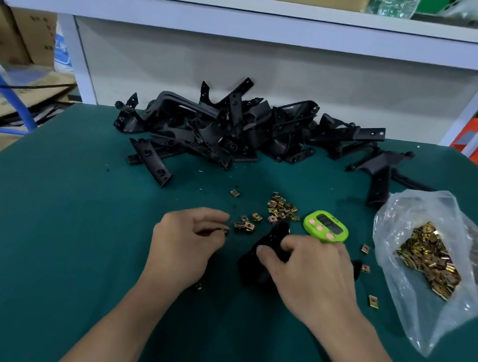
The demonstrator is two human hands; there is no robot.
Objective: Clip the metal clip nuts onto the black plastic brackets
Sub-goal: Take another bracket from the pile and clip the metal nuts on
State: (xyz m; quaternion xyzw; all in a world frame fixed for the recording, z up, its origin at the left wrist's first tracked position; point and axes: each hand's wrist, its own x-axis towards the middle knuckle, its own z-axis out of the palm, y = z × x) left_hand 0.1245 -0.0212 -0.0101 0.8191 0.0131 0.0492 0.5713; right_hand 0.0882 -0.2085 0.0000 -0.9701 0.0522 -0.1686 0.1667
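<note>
My right hand (308,271) grips a black plastic bracket (269,241) just above the green table mat, its fingers curled over the part. My left hand (185,241) sits to the left of it, fingertips curled, pinching a small metal clip nut (226,231) at the edge of a loose scatter of clip nuts (282,207). A large heap of black brackets (239,131) lies at the back of the table. More clip nuts fill an open clear plastic bag (433,262) on the right.
A green timer (325,226) lies just beyond my right hand. Single clip nuts (373,301) are strewn between my hand and the bag. A white shelf frame (255,25) rises behind the heap. Cardboard boxes (14,35) stand off the table's left.
</note>
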